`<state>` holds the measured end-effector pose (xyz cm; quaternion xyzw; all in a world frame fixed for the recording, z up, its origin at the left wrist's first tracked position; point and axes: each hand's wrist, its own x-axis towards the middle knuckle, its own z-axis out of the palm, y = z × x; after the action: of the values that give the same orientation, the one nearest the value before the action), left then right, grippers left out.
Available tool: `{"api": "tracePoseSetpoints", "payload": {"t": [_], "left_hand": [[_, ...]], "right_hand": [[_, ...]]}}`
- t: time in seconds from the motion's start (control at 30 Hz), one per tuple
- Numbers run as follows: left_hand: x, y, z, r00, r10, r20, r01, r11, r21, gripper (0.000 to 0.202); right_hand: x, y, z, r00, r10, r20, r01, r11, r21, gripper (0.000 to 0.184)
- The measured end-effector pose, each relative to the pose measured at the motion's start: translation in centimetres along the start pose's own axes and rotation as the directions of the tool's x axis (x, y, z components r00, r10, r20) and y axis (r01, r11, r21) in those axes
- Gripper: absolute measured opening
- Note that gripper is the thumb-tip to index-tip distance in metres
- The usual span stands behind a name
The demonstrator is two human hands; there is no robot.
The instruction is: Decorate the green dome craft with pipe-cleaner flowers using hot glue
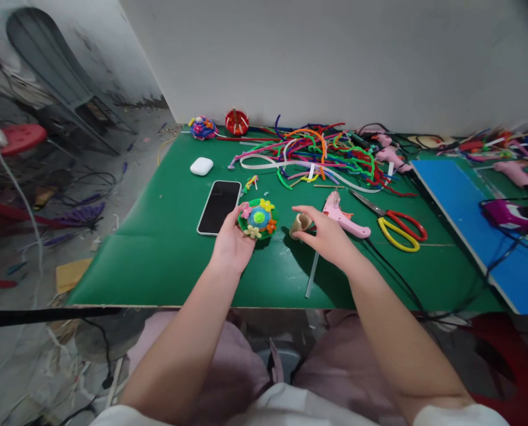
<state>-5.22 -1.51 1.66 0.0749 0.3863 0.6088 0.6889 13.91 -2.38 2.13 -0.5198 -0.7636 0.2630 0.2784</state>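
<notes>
My left hand (236, 239) is closed on the edge of a small hat-shaped craft piece (259, 218), with a green rim, blue middle and pink, yellow and orange flowers. It looks made of fuzzy pipe cleaners. To the right, my right hand (328, 235) has thumb and forefinger spread around a short tan tube (300, 225); the forefinger looks apart from it, and the thumb passes close to its lower edge. Just beyond that hand lies a pink glue gun (341, 218). A clear glue stick (312, 275) rests on the green table (166, 260) below it.
A phone (219, 207) and white earbud case (201, 166) lie left. Tangled pipe cleaners (308, 157) spread along the back beside two finished-looking craft pieces (203, 127). Scissors (392, 222) lie right, before a blue board (463, 225). The glue gun's cord (397, 275) runs toward the front right.
</notes>
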Motion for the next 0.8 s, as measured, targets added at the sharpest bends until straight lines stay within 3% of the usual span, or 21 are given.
{"api": "tracePoseSetpoints", "payload": {"t": [0.2, 0.33, 0.43, 0.63, 0.8], "left_hand": [[0.0, -0.5, 0.6, 0.998, -0.051, 0.033, 0.047, 0.993, 0.106, 0.013], [0.8, -0.3, 1.5, 0.997, -0.082, 0.016, 0.078, 0.982, 0.171, 0.014], [1.9, 0.0, 2.5, 0.990, -0.114, 0.088, 0.095, 0.975, 0.201, 0.007], [3.4, -0.2, 3.2, 0.984, -0.013, 0.177, -0.034, 0.965, 0.258, 0.016], [3.4, -0.1, 2.4, 0.971, 0.011, 0.239, -0.078, 0.959, 0.271, 0.028]], "right_hand": [[-0.4, 1.0, -3.7, 0.982, 0.107, -0.156, -0.104, 0.994, 0.028, 0.050], [-0.9, 3.3, -7.7, 0.922, 0.159, -0.353, -0.185, 0.982, -0.039, 0.049], [-1.2, 6.1, -10.5, 0.873, 0.196, -0.447, -0.274, 0.955, -0.117, 0.049], [-2.9, 12.5, -14.4, 0.729, 0.322, -0.604, -0.537, 0.817, -0.213, 0.054], [-4.6, 15.5, -15.5, 0.597, 0.428, -0.678, -0.709, 0.676, -0.198, 0.054]]}}
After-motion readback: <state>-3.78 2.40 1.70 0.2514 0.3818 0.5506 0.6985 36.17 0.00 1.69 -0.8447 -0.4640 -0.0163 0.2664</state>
